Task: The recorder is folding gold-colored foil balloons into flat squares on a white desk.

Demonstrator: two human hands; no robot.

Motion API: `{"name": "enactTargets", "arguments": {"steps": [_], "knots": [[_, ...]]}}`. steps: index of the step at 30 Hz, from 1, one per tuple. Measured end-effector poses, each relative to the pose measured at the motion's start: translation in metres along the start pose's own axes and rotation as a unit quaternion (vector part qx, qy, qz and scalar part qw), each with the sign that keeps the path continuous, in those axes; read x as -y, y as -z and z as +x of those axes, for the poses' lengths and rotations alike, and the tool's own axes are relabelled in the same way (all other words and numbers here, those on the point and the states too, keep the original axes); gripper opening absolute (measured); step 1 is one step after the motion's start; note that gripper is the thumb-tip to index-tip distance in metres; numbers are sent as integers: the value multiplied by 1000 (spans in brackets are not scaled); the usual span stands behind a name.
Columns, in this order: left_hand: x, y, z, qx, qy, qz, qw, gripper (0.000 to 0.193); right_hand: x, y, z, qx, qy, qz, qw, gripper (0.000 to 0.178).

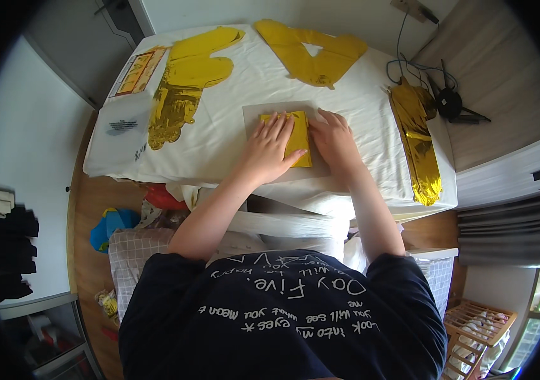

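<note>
A folded gold foil balloon [300, 142] lies as a flat rectangle on a greyish sheet [253, 113] near the front of the white-covered table [219, 136]. Flat on its left part rests my left hand [271, 147], open, with fingers spread and the thumb reaching across the foil. At the right edge of the foil, my right hand [334, 140] has its fingers bent and closed in on that edge. Part of the foil is hidden under my left hand.
Flat gold letter-shaped foil balloons lie at the back left [184, 82] and back middle [314, 54]. Another crumpled gold foil balloon [419, 136] lies along the right side. Clear plastic packaging [118, 126] is at the left; a black device with cables [449, 103] stands back right.
</note>
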State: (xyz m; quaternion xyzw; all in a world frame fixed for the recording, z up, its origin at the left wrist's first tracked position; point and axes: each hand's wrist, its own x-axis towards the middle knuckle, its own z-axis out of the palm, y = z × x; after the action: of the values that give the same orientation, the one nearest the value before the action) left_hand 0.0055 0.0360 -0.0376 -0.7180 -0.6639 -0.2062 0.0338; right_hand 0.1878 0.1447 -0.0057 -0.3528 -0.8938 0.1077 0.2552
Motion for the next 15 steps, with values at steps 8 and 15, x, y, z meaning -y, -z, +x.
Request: {"name": "enactTargets", "arguments": {"steps": [8,15], "knots": [[-3,3,1,-26,-12,-24,999,85,-15,-4,5,53,13,116,992,36],[-3,7,0,-26,-10,-22,999,85,6,3,8,-25,0,24,999,29]]}}
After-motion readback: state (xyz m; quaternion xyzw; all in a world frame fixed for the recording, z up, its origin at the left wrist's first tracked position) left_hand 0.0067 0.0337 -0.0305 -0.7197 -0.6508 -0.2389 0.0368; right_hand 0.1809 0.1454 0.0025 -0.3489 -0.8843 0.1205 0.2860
